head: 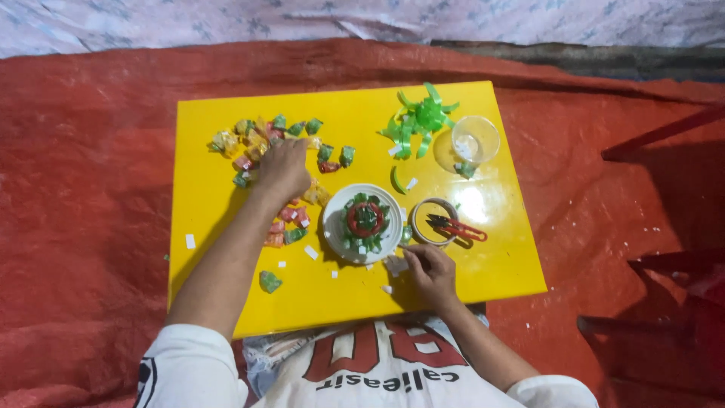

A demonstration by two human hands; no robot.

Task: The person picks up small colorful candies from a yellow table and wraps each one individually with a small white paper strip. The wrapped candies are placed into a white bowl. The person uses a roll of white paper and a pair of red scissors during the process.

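Observation:
My left hand [282, 168] lies palm down on a heap of small wrapped candies [257, 140] in green, yellow and red at the back left of a yellow table [219, 211]. Its fingers curl over the pieces; what they grip is hidden. My right hand [430, 270] rests near the front edge, fingertips pinched at a small white scrap [395, 264] beside a white round plate [334, 227]. On the plate sits a ring of green and red wrappers [365, 219].
A tape roll [423, 227] with red-handled snips [457, 227] across it lies right of the plate. A green ribbon bow [419, 121] and a clear plastic cup [476, 140] sit at the back right. A red tarp [91, 189] surrounds the table. White paper bits are scattered about.

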